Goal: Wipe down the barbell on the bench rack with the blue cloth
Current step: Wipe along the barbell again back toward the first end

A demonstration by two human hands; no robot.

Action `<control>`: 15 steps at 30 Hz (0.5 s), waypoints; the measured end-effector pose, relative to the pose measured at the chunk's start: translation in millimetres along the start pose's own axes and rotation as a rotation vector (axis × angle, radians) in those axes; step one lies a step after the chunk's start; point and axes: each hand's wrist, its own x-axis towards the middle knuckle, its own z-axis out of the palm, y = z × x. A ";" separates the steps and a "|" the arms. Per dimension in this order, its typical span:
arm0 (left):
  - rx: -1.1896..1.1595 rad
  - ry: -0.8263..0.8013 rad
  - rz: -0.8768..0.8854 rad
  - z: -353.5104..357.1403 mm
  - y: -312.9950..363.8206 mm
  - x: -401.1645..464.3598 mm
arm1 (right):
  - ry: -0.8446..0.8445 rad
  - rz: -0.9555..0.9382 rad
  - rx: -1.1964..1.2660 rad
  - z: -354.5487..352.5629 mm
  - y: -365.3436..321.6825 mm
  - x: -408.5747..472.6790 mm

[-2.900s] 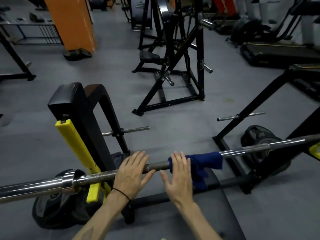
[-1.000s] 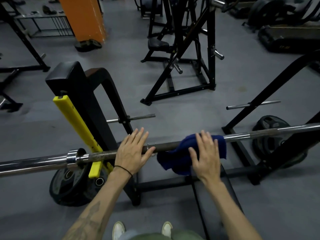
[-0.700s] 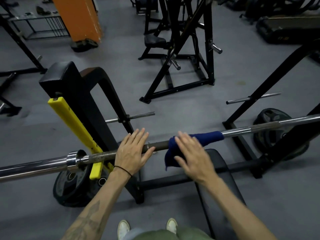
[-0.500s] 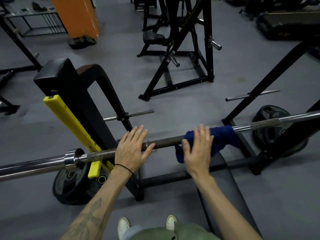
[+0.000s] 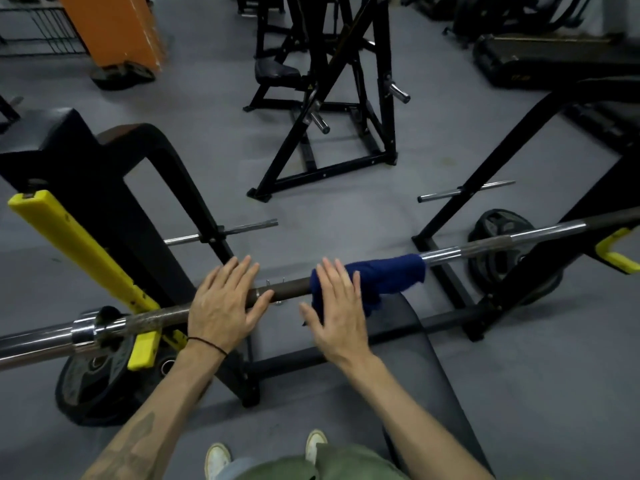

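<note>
A person's flat, spread right hand (image 5: 337, 313) presses the soft, limp blue cloth (image 5: 384, 277) around the stiff, heavy barbell (image 5: 287, 289) resting on the bench rack (image 5: 104, 202), the open left hand (image 5: 221, 306) steadying the shaft.

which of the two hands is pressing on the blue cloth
The right hand: its straight fingers lie on the blue cloth draped over the steel barbell. The left hand rests flat on bare bar, apart from the cloth.

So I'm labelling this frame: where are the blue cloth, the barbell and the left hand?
blue cloth (image 5: 388, 275): head view, on the fold draped over the bar.
barbell (image 5: 291, 287): head view, dark shaft between the hands.
left hand (image 5: 221, 306): head view, back of the hand.
</note>
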 end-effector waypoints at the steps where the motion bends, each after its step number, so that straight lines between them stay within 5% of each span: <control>1: 0.000 0.002 0.000 0.6 0.6 -0.8 | -0.041 -0.103 -0.047 -9.2 16.2 0.0; 3: -0.007 0.005 0.003 0.8 1.9 -0.7 | -0.028 -0.157 -0.146 -25.2 52.0 5.4; 8: -0.012 0.016 0.072 5.5 -1.8 -4.4 | 0.219 0.360 0.034 -0.8 16.0 10.1; 13: -0.031 0.113 0.241 11.8 -10.3 -11.5 | -0.042 -0.144 -0.054 -9.4 16.9 -1.3; 15: -0.037 0.125 0.249 12.2 -10.6 -13.7 | -0.017 -0.140 -0.117 -26.7 53.6 5.4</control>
